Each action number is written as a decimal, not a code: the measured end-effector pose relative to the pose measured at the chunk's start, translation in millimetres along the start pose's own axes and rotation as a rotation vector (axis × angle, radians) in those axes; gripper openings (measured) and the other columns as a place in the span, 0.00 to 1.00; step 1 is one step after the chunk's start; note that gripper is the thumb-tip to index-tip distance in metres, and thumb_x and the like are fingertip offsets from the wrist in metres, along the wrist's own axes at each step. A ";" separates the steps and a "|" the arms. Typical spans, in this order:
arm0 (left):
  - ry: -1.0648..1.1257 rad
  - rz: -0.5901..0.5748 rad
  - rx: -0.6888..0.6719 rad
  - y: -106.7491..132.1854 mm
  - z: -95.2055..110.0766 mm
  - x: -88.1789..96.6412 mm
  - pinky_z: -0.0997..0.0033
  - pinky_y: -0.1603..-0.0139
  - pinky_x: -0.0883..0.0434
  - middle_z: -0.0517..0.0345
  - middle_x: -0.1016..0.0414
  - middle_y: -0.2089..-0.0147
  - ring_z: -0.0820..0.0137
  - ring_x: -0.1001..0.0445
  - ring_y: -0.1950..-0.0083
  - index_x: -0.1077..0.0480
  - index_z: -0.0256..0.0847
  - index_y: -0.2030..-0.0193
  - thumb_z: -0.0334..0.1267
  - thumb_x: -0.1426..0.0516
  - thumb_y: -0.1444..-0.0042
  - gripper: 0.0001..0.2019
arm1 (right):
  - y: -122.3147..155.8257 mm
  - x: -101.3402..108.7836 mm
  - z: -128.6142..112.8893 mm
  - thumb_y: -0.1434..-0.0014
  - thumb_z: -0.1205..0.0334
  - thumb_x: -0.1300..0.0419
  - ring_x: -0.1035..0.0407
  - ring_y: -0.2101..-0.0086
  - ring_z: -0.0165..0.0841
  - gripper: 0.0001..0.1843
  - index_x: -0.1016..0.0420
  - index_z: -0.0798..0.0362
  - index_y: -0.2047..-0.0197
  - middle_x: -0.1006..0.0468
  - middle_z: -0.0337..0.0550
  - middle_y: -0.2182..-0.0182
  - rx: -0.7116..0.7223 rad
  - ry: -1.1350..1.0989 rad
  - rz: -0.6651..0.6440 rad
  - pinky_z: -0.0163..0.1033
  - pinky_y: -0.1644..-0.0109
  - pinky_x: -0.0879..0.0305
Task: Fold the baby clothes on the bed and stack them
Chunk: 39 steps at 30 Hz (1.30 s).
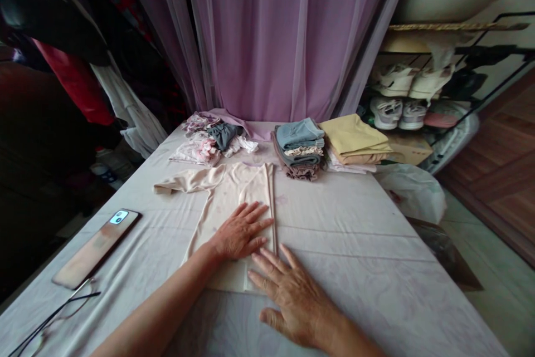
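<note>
**Beige top (228,201) lay lengthwise beneath left hand (240,231)**

The right hand (295,298) lay open and flat on the bed sheet (355,257), fingers spread and gripping nothing, its fingertips at the top's near end. The left hand was nearer the top's middle, open and palm-down on the fabric, with nothing pinched. The top's long axis ran straight away from the person, one sleeve (188,180) stretched leftward. Farther off lay a phone (96,248) to the left, then folded clothes (298,148) before a mauve curtain (259,34).

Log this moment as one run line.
Left hand: flat on pale top | Right hand: on sheet by top | folded clothes: beyond
</note>
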<state>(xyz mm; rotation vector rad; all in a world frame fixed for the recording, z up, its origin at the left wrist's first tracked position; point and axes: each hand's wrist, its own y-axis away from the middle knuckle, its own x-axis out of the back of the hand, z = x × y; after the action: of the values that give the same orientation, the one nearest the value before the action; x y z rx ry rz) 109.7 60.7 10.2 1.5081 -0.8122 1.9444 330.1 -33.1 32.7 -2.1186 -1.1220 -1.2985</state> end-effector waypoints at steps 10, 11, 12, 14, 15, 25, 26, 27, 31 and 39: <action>0.018 -0.049 0.059 -4.9 7.8 8.3 0.49 0.29 0.52 0.53 0.48 0.27 0.58 0.52 0.27 0.41 0.51 0.32 0.55 0.54 0.34 0.26 | -4.0 -6.0 -5.8 0.34 0.38 0.55 0.61 0.31 0.44 0.31 0.45 0.38 0.31 0.57 0.44 0.28 -0.043 0.043 0.009 0.63 0.31 0.71; 0.015 -0.056 0.071 -4.9 8.7 8.3 0.49 0.29 0.53 0.53 0.48 0.27 0.59 0.52 0.27 0.41 0.51 0.32 0.54 0.55 0.34 0.26 | -4.4 -6.8 -6.4 0.34 0.38 0.56 0.61 0.31 0.43 0.31 0.45 0.38 0.31 0.57 0.44 0.28 -0.045 0.053 0.014 0.63 0.31 0.71; 0.011 -0.062 0.086 -4.6 9.7 8.0 0.49 0.29 0.53 0.53 0.48 0.27 0.59 0.52 0.27 0.42 0.51 0.32 0.54 0.55 0.33 0.26 | -4.7 -7.5 -7.1 0.34 0.38 0.56 0.61 0.31 0.43 0.31 0.44 0.38 0.31 0.56 0.45 0.29 -0.046 0.063 0.019 0.63 0.31 0.71; 0.004 -0.064 0.116 -2.1 11.8 7.0 0.50 0.29 0.54 0.54 0.48 0.27 0.60 0.53 0.26 0.43 0.51 0.31 0.53 0.56 0.33 0.26 | -5.1 -8.7 -8.7 0.34 0.38 0.56 0.61 0.31 0.43 0.31 0.44 0.38 0.32 0.55 0.46 0.29 -0.053 0.088 0.034 0.63 0.31 0.70; 0.002 -0.060 0.128 0.3 12.9 6.3 0.51 0.29 0.54 0.55 0.49 0.27 0.61 0.53 0.26 0.43 0.51 0.31 0.53 0.56 0.32 0.25 | -5.1 -9.2 -9.6 0.34 0.38 0.56 0.61 0.31 0.43 0.31 0.44 0.38 0.32 0.54 0.46 0.29 -0.058 0.102 0.042 0.63 0.31 0.70; 0.031 -0.011 0.181 49.1 29.6 5.1 0.52 0.29 0.51 0.55 0.46 0.28 0.62 0.49 0.27 0.45 0.50 0.30 0.51 0.58 0.32 0.26 | -12.1 -11.9 -1.3 0.30 0.48 0.59 0.38 0.39 0.37 0.26 0.32 0.46 0.38 0.29 0.45 0.40 -0.110 -0.046 0.321 0.55 0.32 0.53; 0.033 -0.012 0.183 52.2 31.7 5.9 0.51 0.29 0.51 0.54 0.46 0.28 0.61 0.49 0.27 0.45 0.49 0.30 0.53 0.57 0.32 0.27 | -17.1 -9.5 1.1 0.30 0.50 0.60 0.33 0.43 0.37 0.26 0.30 0.47 0.40 0.25 0.46 0.44 -0.147 -0.096 0.388 0.52 0.33 0.49; 0.034 -0.016 0.186 54.8 33.9 7.0 0.51 0.29 0.51 0.53 0.47 0.28 0.60 0.49 0.27 0.46 0.48 0.30 0.54 0.56 0.33 0.28 | -23.3 -6.5 3.3 0.30 0.51 0.60 0.29 0.47 0.36 0.26 0.27 0.49 0.42 0.22 0.46 0.49 -0.192 -0.136 0.451 0.49 0.36 0.43; 0.047 -0.053 0.179 62.6 41.6 11.7 0.46 0.30 0.52 0.50 0.49 0.27 0.56 0.51 0.27 0.46 0.49 0.30 0.57 0.56 0.34 0.30 | -53.9 6.5 11.5 0.32 0.56 0.58 0.26 0.52 0.35 0.24 0.24 0.52 0.46 0.19 0.48 0.53 -0.321 -0.112 0.572 0.41 0.44 0.34; 0.078 -0.029 0.143 74.6 48.2 13.3 0.45 0.31 0.50 0.55 0.47 0.27 0.56 0.48 0.28 0.43 0.55 0.32 0.55 0.57 0.33 0.26 | -82.1 5.6 28.0 0.34 0.56 0.51 0.51 0.34 0.40 0.25 0.36 0.47 0.35 0.44 0.46 0.32 -0.417 0.249 0.325 0.59 0.34 0.55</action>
<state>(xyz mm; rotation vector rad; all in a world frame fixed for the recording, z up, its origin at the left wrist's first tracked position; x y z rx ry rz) 83.3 -24.3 22.6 1.5059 -0.6259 2.0632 280.5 37.0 19.1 -2.2163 -0.4060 -1.6791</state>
